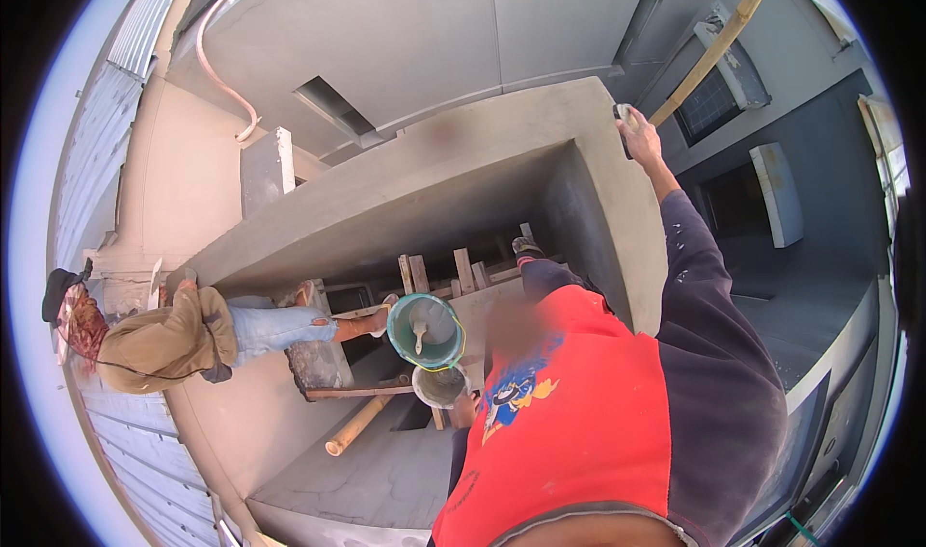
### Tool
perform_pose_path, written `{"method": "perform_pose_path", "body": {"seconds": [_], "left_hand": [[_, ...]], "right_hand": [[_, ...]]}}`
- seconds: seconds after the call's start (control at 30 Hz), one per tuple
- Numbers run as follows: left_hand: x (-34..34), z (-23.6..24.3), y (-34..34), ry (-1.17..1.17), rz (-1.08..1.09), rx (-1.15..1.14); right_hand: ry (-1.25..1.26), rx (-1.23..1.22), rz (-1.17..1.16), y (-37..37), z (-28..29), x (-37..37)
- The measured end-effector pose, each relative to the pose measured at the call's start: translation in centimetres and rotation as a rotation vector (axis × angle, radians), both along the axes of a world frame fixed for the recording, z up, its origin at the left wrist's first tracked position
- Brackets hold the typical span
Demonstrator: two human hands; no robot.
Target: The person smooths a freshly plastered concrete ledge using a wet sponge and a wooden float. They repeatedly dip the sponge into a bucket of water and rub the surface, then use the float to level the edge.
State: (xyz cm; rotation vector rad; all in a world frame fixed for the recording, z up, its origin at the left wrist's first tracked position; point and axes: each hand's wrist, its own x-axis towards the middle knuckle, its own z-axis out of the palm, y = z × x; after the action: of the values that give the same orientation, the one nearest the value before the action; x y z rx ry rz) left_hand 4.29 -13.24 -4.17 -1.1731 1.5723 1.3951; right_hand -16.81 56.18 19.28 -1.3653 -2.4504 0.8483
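- Dark flat hand tool (622, 134): at the grey plastered ledge's (540, 113) far right corner.
- Right hand (641, 140): fingers closed round the tool.
- Left hand (465, 411): at pale round bucket's (421, 393) rim; cannot tell whether gripping.
- Green round plastic bucket (402, 331): just beside, pale brush (420, 338) inside.

The red top (598, 402) has a blue-yellow print (518, 390) and dark right sleeve (719, 354).

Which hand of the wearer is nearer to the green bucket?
Left: the left hand is at the pail beside the green bucket; the right hand is farther off, by the ledge.
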Motion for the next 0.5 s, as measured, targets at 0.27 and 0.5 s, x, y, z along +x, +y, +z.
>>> {"method": "perform_pose_path", "body": {"seconds": [0.27, 0.5], "left_hand": [[3.1, 0.6, 0.9, 0.033, 0.225, 0.026], [4.9, 4.2, 1.8, 0.182, 0.058, 0.056]], "right_hand": [[-0.108, 0.414, 0.532, -3.4, -5.1, -13.5], [0.088, 0.414, 0.588, -12.4, -9.4, -17.2]]}}
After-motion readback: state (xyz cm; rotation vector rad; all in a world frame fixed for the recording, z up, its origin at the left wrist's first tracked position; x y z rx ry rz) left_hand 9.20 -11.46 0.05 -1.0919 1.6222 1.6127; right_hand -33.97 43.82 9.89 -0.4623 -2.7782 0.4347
